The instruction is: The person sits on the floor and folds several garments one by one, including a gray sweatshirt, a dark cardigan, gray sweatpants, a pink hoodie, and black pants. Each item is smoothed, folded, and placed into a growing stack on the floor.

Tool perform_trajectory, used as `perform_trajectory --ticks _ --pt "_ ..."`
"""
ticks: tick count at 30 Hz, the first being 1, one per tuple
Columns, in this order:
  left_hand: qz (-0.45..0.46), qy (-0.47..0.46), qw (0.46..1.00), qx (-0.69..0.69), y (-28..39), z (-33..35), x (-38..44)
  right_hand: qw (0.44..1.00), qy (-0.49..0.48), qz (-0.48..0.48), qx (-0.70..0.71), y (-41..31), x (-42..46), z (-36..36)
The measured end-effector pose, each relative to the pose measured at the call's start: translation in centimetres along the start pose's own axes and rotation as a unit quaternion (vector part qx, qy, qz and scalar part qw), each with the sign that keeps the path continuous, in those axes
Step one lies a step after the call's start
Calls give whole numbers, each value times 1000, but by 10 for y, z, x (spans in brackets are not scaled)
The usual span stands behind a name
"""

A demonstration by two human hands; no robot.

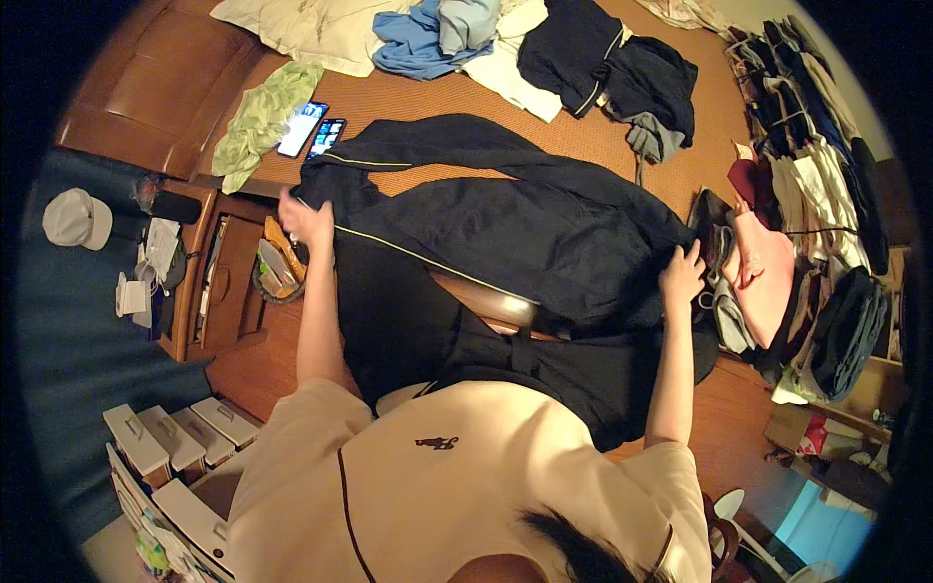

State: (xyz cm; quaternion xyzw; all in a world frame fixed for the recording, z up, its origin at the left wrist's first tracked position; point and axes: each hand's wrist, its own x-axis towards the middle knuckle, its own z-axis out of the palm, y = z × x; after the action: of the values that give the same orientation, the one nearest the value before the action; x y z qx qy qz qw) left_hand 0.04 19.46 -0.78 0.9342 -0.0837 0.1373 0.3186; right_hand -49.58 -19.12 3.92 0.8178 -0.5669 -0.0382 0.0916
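Note:
A black garment with light piping [525, 226] lies spread across the brown woven mat in front of me. At its left end is my left hand [310, 222], slightly blurred, thumb apart from the fingers and touching the piped edge. Whether it grips the cloth is not clear. On the opposite side, my right hand [681, 275] has its fingers curled over the garment's right edge; the thumb is hidden. Folds run along the garment's middle, and a gap between its two long parts shows the mat beneath.
Two lit phones [302, 131] lie by a crumpled light-green cloth [259, 120]. Blue [415, 44] and black clothes [572, 55] are heaped at the far side. Stacked clothes [824, 204] stand at right. A wooden cabinet [233, 284] and open white drawers [135, 441] are at left.

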Motion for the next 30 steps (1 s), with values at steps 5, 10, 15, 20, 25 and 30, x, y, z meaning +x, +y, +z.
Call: perform_trajectory --ticks 5,10,15,20,25,30 --pt "287 -56 933 209 66 29 41 972 -20 -99 212 -9 8 70" --pt "259 -339 847 317 92 54 91 966 -145 -85 197 -15 11 73" --pt "406 -126 892 156 100 56 142 959 -207 -59 182 -28 20 65" --pt "446 9 880 164 189 3 191 960 -204 -43 188 -17 20 72" --pt "497 29 836 233 191 -42 264 960 -203 -46 187 -20 21 71" --pt "238 -462 854 -11 178 -56 321 961 -198 -52 185 -21 21 74"
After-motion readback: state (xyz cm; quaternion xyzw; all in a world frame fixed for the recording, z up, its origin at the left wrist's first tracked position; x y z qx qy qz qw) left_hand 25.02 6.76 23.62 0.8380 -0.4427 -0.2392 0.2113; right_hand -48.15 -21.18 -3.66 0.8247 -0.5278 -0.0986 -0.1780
